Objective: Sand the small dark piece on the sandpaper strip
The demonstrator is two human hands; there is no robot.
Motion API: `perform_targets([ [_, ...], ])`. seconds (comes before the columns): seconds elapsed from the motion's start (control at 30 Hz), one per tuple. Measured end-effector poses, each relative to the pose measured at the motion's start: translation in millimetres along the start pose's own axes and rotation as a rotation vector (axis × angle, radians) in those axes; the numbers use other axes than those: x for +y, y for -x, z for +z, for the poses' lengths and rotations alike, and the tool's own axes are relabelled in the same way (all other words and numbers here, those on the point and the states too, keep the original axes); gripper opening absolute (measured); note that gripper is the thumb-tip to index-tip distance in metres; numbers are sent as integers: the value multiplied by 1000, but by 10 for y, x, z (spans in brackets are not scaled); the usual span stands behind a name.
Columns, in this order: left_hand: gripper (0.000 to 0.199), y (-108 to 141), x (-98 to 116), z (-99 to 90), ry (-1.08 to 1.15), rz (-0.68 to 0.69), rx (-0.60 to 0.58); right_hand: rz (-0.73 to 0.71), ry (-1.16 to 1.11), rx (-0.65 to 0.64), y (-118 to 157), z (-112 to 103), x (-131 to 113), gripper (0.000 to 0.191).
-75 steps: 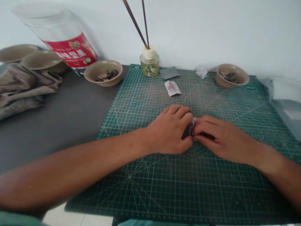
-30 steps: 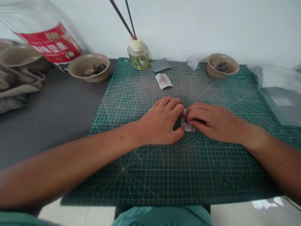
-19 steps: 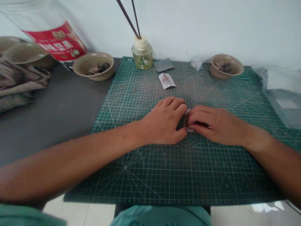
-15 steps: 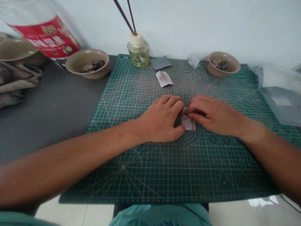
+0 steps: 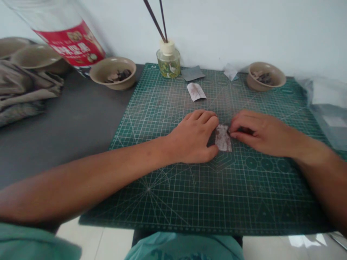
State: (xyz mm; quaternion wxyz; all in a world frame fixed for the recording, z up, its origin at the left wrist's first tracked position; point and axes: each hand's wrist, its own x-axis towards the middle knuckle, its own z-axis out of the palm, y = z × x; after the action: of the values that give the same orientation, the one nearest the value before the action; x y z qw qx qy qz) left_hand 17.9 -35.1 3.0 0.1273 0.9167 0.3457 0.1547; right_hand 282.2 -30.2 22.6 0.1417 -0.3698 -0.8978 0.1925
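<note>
Two hands at a smudged patch of paper

The left hand's (image 5: 196, 137) fingers are parted, thumb and forefinger down along the left edge of the worn paper (image 5: 223, 139) on the green mat (image 5: 195, 206). The right hand's (image 5: 260, 131) fingertips pinch a small dark piece (image 5: 229, 133) at its right edge. A creased white scrap (image 5: 196, 92) lies just beyond the left fingertips; farther past them are a grey sheet (image 5: 193, 73) and the reed bottle (image 5: 168, 66). Beyond the right fingers sits a bowl (image 5: 265, 86) of bits, with a plastic bag (image 5: 328, 103) off to their right. The right fingers hide most of the dark piece, so I can't tell its shape; the left ones shade the paper's near side, and the bag is cut off by the view
</note>
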Motion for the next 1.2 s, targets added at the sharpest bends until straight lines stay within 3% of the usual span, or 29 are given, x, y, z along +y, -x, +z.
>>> perform_targets([
  [0.1, 43, 3, 0, 10, -1, 13, 0, -61, -112, -66, 24, 53, -75, 10],
  [0.3, 40, 0, 12, 0, -5, -4, 1, 9, 49, 80, -55, 86, -15, 12],
  [0.47, 46, 10, 11, 23, -12, 12, 4, -49, -83, -49, 2, 14, -13, 11],
  [0.67, 44, 18, 30, 13, -14, -23, 13, -32, -35, 32, -37, 45, -45, 10],
  [0.87, 45, 17, 48, -11, 12, -37, 5, -46, -116, -80, 18, -22, -63, 11],
  [0.97, 42, 11, 44, -5, 11, -32, 13, -78, -119, -41, -9, 62, -101, 12],
  [1.1, 42, 14, 40, -2, -3, -17, 15, -1, 22, 58, -64, 64, -21, 9],
  [1.2, 44, 20, 35, 8, -16, -10, 19, -6, 42, 20, -39, -4, 11, 9],
])
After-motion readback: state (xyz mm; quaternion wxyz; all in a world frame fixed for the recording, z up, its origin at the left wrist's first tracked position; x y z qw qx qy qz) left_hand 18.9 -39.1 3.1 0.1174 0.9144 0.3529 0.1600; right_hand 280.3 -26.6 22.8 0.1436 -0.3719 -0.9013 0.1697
